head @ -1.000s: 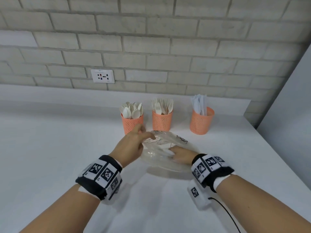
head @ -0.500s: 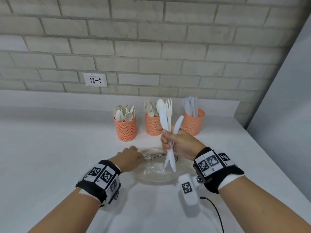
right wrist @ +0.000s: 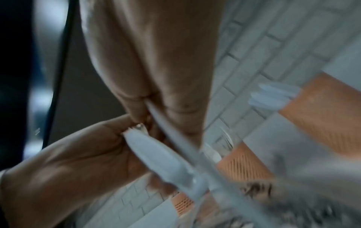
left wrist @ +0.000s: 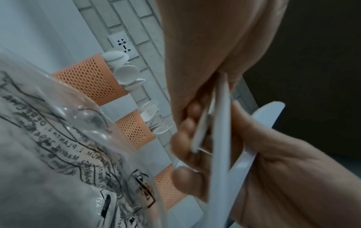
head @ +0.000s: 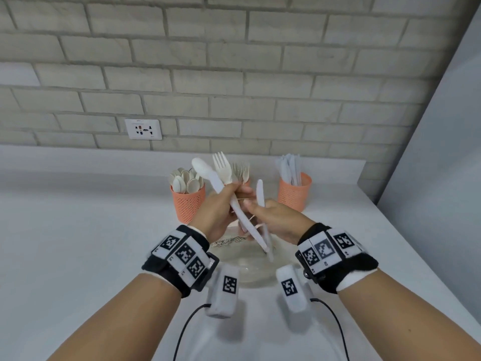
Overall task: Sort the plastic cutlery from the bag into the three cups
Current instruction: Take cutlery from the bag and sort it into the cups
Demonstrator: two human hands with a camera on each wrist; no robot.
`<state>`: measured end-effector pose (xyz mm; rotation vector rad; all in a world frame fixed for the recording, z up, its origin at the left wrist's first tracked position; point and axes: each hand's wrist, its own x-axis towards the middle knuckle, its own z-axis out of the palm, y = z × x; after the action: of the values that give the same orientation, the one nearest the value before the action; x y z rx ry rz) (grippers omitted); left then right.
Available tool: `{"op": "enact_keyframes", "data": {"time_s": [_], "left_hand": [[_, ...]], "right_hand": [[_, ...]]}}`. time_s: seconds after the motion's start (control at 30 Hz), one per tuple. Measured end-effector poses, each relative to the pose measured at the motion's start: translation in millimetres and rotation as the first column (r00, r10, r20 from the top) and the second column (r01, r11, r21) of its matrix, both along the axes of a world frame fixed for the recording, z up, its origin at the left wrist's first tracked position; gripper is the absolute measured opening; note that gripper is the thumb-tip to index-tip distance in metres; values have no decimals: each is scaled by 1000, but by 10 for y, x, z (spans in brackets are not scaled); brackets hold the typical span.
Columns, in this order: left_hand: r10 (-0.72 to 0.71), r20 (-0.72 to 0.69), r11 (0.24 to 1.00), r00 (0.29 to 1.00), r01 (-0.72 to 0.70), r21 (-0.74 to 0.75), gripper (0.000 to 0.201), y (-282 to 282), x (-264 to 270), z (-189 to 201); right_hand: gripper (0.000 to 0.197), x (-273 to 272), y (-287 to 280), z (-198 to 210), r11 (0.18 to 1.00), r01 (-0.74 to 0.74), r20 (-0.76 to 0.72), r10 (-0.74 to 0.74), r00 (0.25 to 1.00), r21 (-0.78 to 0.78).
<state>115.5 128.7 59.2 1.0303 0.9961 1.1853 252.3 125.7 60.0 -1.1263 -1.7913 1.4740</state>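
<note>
Both hands meet above the clear printed bag (head: 250, 269), which lies flat on the white counter. My left hand (head: 223, 204) grips a white spoon (head: 200, 165) and a fork (head: 221, 162), heads up, with long handles slanting down to the right. My right hand (head: 268, 214) pinches a white knife (head: 260, 194), upright beside them. In the left wrist view, my left fingers (left wrist: 187, 131) curl round the handles and the knife blade (left wrist: 269, 112) sticks out past my right hand. Behind stand three orange mesh cups: spoons (head: 187, 204), forks (head: 242, 170) mostly hidden, knives (head: 294, 191).
The cups stand in a row near the brick wall, under a wall socket (head: 143, 129). A grey panel (head: 442, 152) closes off the right side. The white counter (head: 78, 243) spreads wide to the left. Cables hang from both wrist cameras.
My right hand pulled a spoon, a fork and a knife out of the bag and lifted them. My left hand let go of the bag and rose to grip the spoon and fork.
</note>
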Motion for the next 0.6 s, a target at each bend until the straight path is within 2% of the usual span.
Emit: {"op": "enact_keyframes", "data": {"time_s": [0.03,0.07,0.1,0.2,0.23,0.33,0.4,0.43,0.5,0.6], "left_hand": [[46,57,999,997,-46,-12,32,31,12,4],[78,93,997,993,-75,-29,31,58,27,7],[93,119,995,989,-88,-45,30,92,46,2],[72,131,995,989,-63,-72,29,135,146,4],[54,131,996,990,-44,-78,34,142,183,7],[-1,94,996,996,10,-90,46,165,272,21],[-46,77,996,996,52,-78,40,176,304,29],[-59,83,995,995,65,-70,36,181,318,31],[-65,97,996,993,70,-57,32,183,345,31],[-50,109,999,993,52,-13,31,203,373,14]], "right_hand": [[33,30,25,12,982,62,130,-86,988,177],[29,46,43,24,933,92,188,-165,968,348],[26,46,48,42,890,94,195,-200,960,447],[12,14,61,23,823,29,205,-176,963,568],[4,14,66,19,809,29,202,-181,962,587],[26,73,125,24,774,32,229,-226,947,632],[11,126,172,33,768,-2,297,-245,923,640],[7,148,195,36,776,-10,322,-250,913,631],[17,203,252,26,828,9,335,-237,912,561],[31,269,326,8,884,49,271,-195,943,466]]}}
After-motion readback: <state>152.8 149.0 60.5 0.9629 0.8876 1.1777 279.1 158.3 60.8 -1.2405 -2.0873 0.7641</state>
